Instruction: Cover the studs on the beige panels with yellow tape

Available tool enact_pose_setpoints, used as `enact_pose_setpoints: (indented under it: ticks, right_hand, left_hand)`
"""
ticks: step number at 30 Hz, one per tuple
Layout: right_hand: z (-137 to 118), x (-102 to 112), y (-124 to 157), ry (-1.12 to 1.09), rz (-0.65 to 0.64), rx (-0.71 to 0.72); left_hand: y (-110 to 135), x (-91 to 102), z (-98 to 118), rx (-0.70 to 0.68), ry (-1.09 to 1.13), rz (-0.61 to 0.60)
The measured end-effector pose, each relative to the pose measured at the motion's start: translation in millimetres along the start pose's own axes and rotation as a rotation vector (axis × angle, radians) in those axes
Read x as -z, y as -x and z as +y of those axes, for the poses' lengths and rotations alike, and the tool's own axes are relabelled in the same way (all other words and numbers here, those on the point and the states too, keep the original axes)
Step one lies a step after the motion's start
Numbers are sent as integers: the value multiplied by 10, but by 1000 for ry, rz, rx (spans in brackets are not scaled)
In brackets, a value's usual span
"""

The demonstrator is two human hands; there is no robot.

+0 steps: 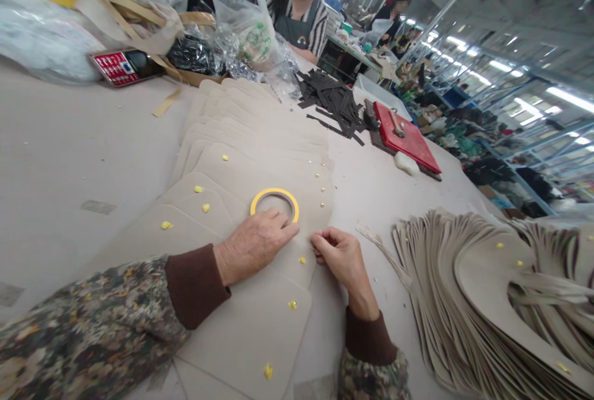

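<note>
My left hand (260, 242) is closed on a roll of yellow tape (255, 200), resting over the beige sheet pieces (250, 326). Its fingers cover the near part of the ring. At the right edge of these pieces, my right hand (341, 258) is closed, thumb and forefinger pressed together. What lies between those fingertips is hidden. Small yellow tape bits (292, 305) dot the overlapping pieces, one just left of my right fingertips. A row of small metal studs (322, 190) runs along the right edge, farther up.
A thick bundle of beige pieces (445, 301) lies at the right. Farther back are dark strips (336, 100), a red board (408, 137) with a hammer (396, 123), and a white lump (406, 164). Plastic bags (250, 29) and a red box (120, 67) stand back left. A person (301, 23) sits across the table.
</note>
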State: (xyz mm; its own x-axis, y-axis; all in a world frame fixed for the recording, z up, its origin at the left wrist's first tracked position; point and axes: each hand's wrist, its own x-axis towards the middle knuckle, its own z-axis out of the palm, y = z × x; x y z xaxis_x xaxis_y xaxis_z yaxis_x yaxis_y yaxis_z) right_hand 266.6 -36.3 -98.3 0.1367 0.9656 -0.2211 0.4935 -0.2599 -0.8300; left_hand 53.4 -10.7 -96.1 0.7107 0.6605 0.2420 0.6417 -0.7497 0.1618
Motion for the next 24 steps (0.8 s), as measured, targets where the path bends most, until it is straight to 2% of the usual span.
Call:
enact_pose_setpoints:
  ticks: [7, 11, 16, 20, 24]
  right_hand:
    - [-45, -62, -21, 207, 68, 85]
    - [-25, -42, -1, 223, 129, 79]
    - [12, 4, 115, 221, 111, 119]
    - [-6, -64, 132, 328, 161, 204]
    - [-30, -142, 73, 406, 195, 221]
  left_hand:
    - [3, -8, -9, 6, 27, -21]
    - [2, -17, -11, 2, 28, -7]
    - [-13, -35, -26, -5, 27, 28]
    - [-8, -37, -44, -14, 40, 48]
    - [-1, -8, -66, -40, 68, 66]
